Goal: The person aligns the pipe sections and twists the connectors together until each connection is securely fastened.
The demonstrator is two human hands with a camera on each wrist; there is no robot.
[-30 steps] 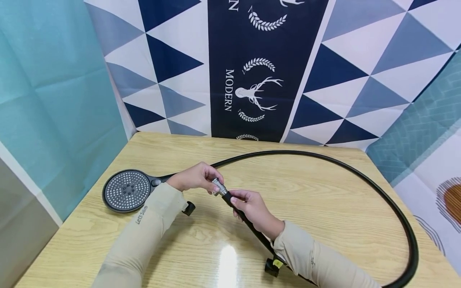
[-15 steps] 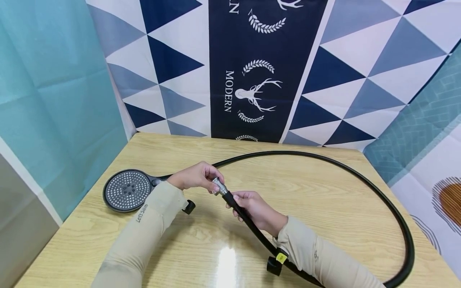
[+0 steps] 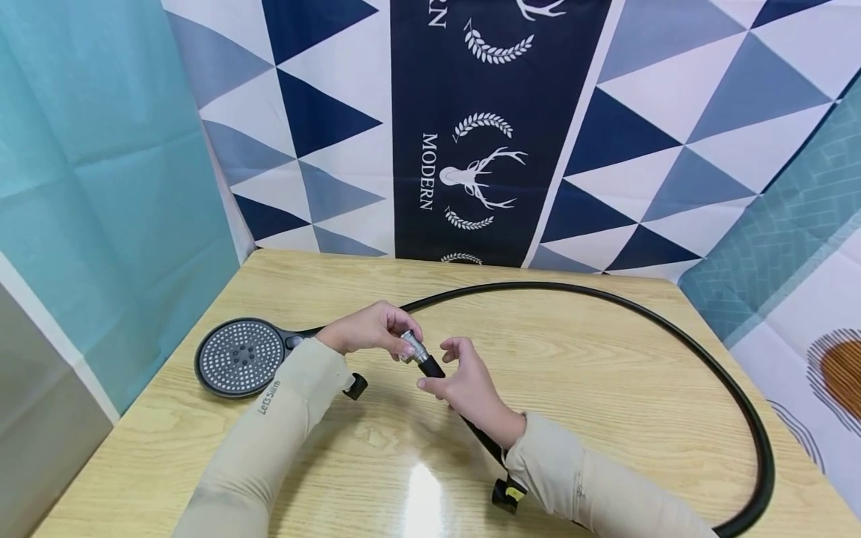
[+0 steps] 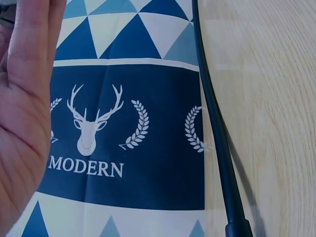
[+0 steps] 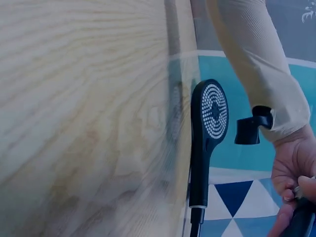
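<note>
My left hand (image 3: pixel 366 329) pinches a silver metal fitting (image 3: pixel 415 348) between thumb and fingers, above the table. The fitting sits on the end of a black shower hose (image 3: pixel 646 310). Just below it, my right hand (image 3: pixel 474 388) is beside the hose, thumb and index finger spread apart; the hose runs behind this hand toward the right sleeve. A dark grey handheld shower head (image 3: pixel 241 357) lies at the left with its nozzle face up, its handle partly hidden by my left wrist. In the right wrist view the same shower head (image 5: pixel 215 111) shows its full handle.
The hose curves in a wide loop over the wooden table (image 3: pixel 551 336) to the right front. Small black clip-like pieces hang at the left wrist (image 3: pixel 354 386) and right wrist (image 3: pixel 507 495). A patterned cloth (image 3: pixel 471 149) stands behind the table.
My right thumb and index finger have come away from the hose and spread apart. My left hand keeps its pinch on the fitting, shifted very slightly right.
</note>
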